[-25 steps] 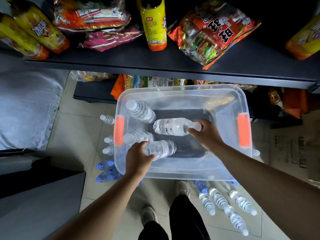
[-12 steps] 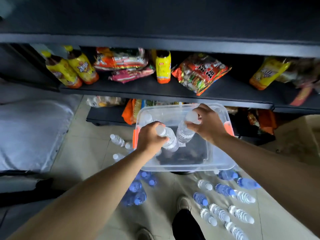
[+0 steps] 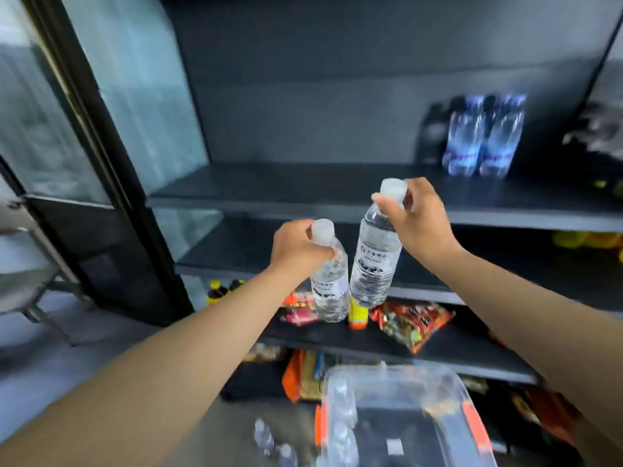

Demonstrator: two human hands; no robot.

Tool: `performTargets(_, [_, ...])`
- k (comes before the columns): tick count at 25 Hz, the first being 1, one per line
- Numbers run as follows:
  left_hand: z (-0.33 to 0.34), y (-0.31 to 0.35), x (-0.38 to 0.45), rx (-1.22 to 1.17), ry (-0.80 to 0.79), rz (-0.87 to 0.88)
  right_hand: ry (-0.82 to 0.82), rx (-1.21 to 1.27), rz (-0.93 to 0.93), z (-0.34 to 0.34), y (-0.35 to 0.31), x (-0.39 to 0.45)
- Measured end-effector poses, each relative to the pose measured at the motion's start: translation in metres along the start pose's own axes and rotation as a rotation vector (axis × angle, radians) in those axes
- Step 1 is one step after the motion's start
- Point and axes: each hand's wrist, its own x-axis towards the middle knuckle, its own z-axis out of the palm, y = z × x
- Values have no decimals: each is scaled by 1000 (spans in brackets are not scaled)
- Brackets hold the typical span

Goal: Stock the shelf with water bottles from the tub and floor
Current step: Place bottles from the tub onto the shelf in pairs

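Nearest the camera, at the bottom edge, a clear plastic tub point(image 3: 448, 392) with orange handles is sitting on the floor, a few water bottles lying inside it at its left end; motion is blurring them. More bottles point(image 3: 269, 443) are lying on the floor just left of the tub. Above the tub, two bare forearms are reaching forward. The left hand point(image 3: 296, 251) is curling its fingers round the neck of a clear bottle point(image 3: 330, 284), just under its white cap, and the bottle is hanging upright. The right hand point(image 3: 421, 224) is pinching the cap and neck of a second bottle point(image 3: 374, 264), which is tilting slightly and hanging a little higher, close beside the first. Behind both bottles, dark shelves point(image 3: 303, 187) are rising in tiers. Snack packets point(image 3: 411, 323) and a yellow bottle point(image 3: 357, 315) are lying on a lower tier. Farther back, blue-labelled bottles point(image 3: 482, 136) are standing at the right of the upper tier.
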Motion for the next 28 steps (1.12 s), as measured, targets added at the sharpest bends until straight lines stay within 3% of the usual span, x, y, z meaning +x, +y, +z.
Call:
performTargets(5, [-84, 70, 68, 45, 44, 82, -8, 71, -118, 12, -84, 80])
performTargets(9, [-117, 93, 118, 27, 94, 106, -23, 111, -153, 40, -104, 138])
performTargets(22, [-140, 51, 228, -31, 249, -14, -159, 278, -99, 129, -89, 232])
performTargets(28, [-147, 23, 276, -40, 180, -3, -125, 221, -98, 170, -74, 263])
